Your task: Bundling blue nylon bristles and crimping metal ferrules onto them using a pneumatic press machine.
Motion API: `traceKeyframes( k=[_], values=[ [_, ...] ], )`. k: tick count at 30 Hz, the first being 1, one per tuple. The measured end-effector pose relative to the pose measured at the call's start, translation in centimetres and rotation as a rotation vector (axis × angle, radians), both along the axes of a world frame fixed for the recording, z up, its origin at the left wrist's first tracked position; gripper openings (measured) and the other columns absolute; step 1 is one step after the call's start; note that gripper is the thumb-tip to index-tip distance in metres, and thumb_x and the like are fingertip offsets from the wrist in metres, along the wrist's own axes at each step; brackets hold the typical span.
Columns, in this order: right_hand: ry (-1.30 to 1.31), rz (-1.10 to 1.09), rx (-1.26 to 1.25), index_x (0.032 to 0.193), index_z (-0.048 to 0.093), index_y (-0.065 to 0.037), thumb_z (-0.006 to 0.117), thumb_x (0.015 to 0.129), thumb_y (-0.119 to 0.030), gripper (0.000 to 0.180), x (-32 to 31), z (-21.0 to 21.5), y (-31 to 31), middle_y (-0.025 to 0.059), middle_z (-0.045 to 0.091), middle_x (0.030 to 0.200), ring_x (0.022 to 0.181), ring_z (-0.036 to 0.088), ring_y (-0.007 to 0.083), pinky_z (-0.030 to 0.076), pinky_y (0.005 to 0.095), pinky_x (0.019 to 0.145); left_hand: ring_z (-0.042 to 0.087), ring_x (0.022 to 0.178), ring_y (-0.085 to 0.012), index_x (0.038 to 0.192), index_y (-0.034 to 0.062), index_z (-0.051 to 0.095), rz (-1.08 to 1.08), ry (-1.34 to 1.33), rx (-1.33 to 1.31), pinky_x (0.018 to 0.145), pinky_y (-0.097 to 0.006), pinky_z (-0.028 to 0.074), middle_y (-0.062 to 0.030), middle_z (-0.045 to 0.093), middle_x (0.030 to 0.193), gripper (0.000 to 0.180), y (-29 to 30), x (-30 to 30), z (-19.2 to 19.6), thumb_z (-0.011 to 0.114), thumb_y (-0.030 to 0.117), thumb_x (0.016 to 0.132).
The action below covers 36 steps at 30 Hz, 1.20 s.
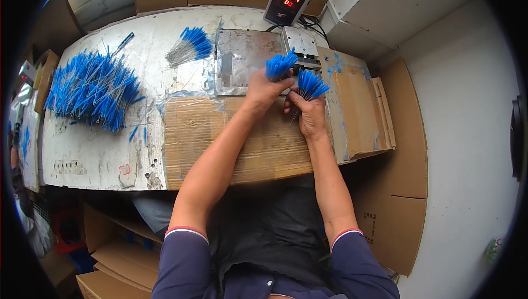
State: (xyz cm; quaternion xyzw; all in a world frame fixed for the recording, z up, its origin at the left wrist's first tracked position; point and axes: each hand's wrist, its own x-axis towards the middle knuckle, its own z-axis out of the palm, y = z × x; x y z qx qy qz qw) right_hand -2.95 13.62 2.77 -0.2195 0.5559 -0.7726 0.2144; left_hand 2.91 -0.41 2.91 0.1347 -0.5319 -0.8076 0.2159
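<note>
My left hand is closed around a bunch of thin wire brushes, their blue ends fanning out above the fingers. Close beside it on the right, my right hand grips a second bunch of the same brushes. Its blue ends lean up and to the right, and thin wire stems hang below the fingers. Both hands are over the right half of the workbench, near a small machine with a metal block. The finger parts behind the bunches are hidden.
A big heap of blue wire brushes lies at the left, with a smaller bunch near the back. A metal plate and flattened cardboard cover part of the bench. At the back stands a counter with red digits.
</note>
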Motion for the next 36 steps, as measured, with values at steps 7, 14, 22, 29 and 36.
traceKeyframes(
  k=[7,14,22,29,36],
  values=[
    [-0.169,-0.166,0.158,0.094,0.056,-0.005,0.074,0.083,0.004,0.023,-1.6,0.8,1.0,0.0082,0.066,0.075,0.059,0.066,0.0174,0.052,0.0279,0.045,0.061,0.08,-0.0076,0.103,0.0045,0.072,0.386,0.021,-0.284,0.073,-0.026,0.049,0.0017,0.07,0.087,0.011,0.0,-1.0,-1.3,0.072,0.011,0.094],
    [-0.148,-0.23,0.324,0.089,0.057,-0.004,0.075,0.08,0.005,0.022,-4.6,1.2,0.9,0.0092,0.066,0.072,0.055,0.065,0.0166,0.051,0.0273,0.043,0.05,0.055,-0.0034,0.097,0.0063,0.069,0.54,0.075,-0.253,0.049,-0.022,0.04,0.0003,0.068,0.076,0.014,-0.4,-1.8,-2.3,0.067,0.02,0.1],
    [-0.111,-0.312,0.365,0.081,0.06,-0.002,0.074,0.076,0.005,0.017,-4.6,1.6,-0.2,0.0088,0.064,0.067,0.05,0.063,0.0166,0.05,0.0288,0.041,0.054,0.059,-0.0038,0.096,0.0069,0.065,0.517,0.067,-0.338,0.05,-0.021,0.042,0.0003,0.066,0.078,0.018,-0.2,-1.3,-2.1,0.067,0.024,0.1],
    [-0.087,-0.308,0.364,0.083,0.056,-0.003,0.075,0.078,0.004,0.021,-4.6,1.2,-0.3,0.0092,0.065,0.069,0.052,0.063,0.0158,0.051,0.0283,0.042,0.057,0.063,-0.0053,0.096,0.0062,0.065,0.52,0.052,-0.309,0.054,-0.022,0.045,0.0008,0.066,0.08,0.019,0.0,-1.1,-1.7,0.066,0.024,0.101],
    [-0.085,-0.323,0.36,0.086,0.058,-0.003,0.077,0.08,0.001,0.02,-4.3,1.4,-0.5,0.0091,0.066,0.071,0.054,0.066,0.0165,0.054,0.0278,0.044,0.063,0.071,-0.02,0.099,0.0053,0.064,0.78,0.006,-0.841,0.065,-0.035,0.05,-0.0073,0.064,0.077,0.014,-0.8,-1.1,-2.3,0.068,0.018,0.097]
  ],
)
